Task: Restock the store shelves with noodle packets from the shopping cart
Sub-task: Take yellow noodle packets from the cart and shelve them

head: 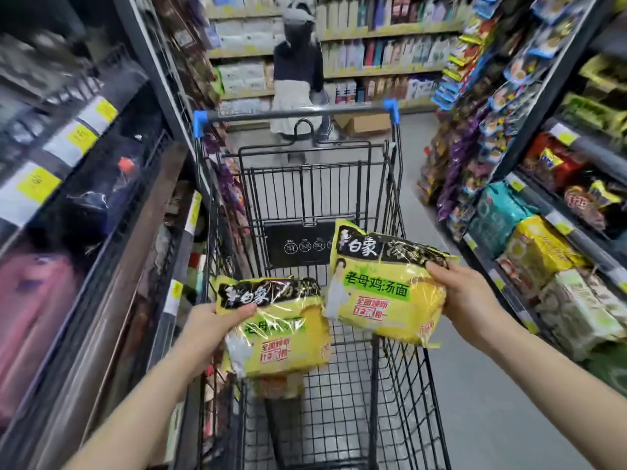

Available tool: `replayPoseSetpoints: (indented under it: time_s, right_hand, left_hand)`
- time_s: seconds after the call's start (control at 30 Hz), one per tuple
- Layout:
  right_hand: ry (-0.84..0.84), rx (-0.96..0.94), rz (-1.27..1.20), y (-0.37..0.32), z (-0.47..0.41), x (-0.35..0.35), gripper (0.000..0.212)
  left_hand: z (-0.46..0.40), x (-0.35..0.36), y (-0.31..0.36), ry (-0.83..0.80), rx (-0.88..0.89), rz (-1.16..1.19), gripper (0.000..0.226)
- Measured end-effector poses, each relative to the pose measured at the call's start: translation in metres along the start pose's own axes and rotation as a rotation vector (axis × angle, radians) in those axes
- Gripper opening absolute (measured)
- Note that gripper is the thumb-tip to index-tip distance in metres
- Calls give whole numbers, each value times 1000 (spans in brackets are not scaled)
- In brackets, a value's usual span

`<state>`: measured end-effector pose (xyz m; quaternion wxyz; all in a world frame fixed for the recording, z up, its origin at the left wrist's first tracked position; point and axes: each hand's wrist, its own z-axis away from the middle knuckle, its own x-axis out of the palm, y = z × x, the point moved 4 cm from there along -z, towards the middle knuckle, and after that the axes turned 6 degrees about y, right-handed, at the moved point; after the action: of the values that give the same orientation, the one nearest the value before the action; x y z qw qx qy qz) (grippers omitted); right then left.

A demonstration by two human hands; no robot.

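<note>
Yellow noodle packs, two, over cart (390, 184): left pack (274, 327) pinched at its edge by left hand (210, 329), right pack (383, 290) by right hand (464, 293); risk: slick film slipping from edge-only holds, or snagging cart wire during transfer to shelves (556, 228).

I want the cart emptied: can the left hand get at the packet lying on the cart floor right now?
Probably not yet: the left hand already grips a yellow noodle packet, which hangs right over the packet on the cart floor.
</note>
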<state>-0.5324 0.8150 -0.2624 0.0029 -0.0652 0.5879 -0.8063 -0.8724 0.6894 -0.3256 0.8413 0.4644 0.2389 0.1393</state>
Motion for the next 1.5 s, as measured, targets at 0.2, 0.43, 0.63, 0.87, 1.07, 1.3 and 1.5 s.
replayPoseSetpoints:
  time_s: [0.2, 0.43, 0.63, 0.87, 1.07, 1.3, 1.5]
  right_hand:
    - [-23, -54, 0, -80, 23, -18, 15]
    - [43, -81, -62, -169, 61, -52, 27]
    - [118, -169, -89, -220, 111, -90, 22]
    - [318, -275, -111, -241, 189, -141, 20]
    - [567, -322, -175, -224, 272, -192, 28]
    - [908, -326, -168, -190, 401, -252, 29]
    - [1200, -314, -218, -158, 520, -277, 38]
  left_hand:
    - [51, -18, 107, -26, 139, 160, 17]
    - [109, -16, 221, -120, 331, 225, 33]
    - [150, 13, 282, -269, 476, 223, 18]
    - [183, 70, 330, -496, 561, 166, 40]
    - [218, 153, 343, -774, 583, 102, 37]
    - [291, 269, 317, -1122, 573, -2, 61]
    - [378, 362, 289, -1324, 590, -128, 78]
